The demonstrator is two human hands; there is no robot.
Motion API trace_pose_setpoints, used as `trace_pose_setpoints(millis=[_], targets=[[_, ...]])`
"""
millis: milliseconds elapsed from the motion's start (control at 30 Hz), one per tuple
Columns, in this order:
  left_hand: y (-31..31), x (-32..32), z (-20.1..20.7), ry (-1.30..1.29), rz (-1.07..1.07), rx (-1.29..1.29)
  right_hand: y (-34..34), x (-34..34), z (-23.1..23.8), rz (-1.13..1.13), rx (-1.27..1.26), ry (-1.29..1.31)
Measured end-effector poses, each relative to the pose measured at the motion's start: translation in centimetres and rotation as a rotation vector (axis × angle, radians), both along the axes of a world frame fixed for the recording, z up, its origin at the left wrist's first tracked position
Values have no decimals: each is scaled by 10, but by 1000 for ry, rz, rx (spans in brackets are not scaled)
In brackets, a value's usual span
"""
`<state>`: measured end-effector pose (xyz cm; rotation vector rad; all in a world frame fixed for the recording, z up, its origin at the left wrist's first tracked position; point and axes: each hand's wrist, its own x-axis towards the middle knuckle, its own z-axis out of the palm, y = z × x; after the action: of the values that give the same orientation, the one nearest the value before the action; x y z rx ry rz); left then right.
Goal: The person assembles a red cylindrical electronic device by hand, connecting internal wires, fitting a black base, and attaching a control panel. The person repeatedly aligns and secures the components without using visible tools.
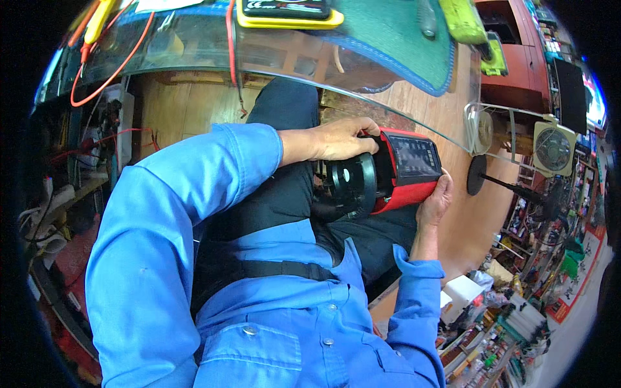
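A red appliance housing point(406, 197) with a black panel point(417, 156) on its face lies tilted over my lap. Its open end points to the left, and the inside looks dark. Next to that opening sits a round, glossy black part point(352, 184); I cannot tell whether the two are joined. My left hand point(343, 138) comes over the top, its fingers bent around the housing's upper rim at the opening. From the lower right, my right hand point(435, 199) grips the far end, with fingers along the panel's edge. The underside is hidden.
Above my knees runs the edge of a glass tabletop point(388, 107) bearing a green mat point(381, 48), a yellow-and-black meter point(291, 21) and red test leads point(150, 29). Fans point(554, 147) stand at the right. Cluttered shelves point(479, 343) fill the lower right.
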<state>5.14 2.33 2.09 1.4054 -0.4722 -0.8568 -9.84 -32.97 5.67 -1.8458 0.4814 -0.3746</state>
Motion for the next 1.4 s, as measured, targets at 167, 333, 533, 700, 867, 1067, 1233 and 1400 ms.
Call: trace_pose_setpoints(millis=[167,333,533,700,867,1067,1233,1400], targets=[[11,11,-13,67,-38,-47,-7,6,1,30,141,-34],[18,16,-10,114,-121,-127,-12,7,8,30,122,-11],[19,12,-12,154,-228,-228,-16,0,15,20,155,15],[8,10,8,216,-250,-225,-4,-10,19,4,260,5],[9,7,79,252,-292,-191,-2,-26,47,-33,301,-65],[-4,-8,155,432,-352,-379,-24,-46,138,2,290,-4],[-21,-35,160,382,-429,-488,-42,-63,179,-28,337,111],[-25,-45,156,279,-400,-506,-47,-66,181,-71,317,154]])
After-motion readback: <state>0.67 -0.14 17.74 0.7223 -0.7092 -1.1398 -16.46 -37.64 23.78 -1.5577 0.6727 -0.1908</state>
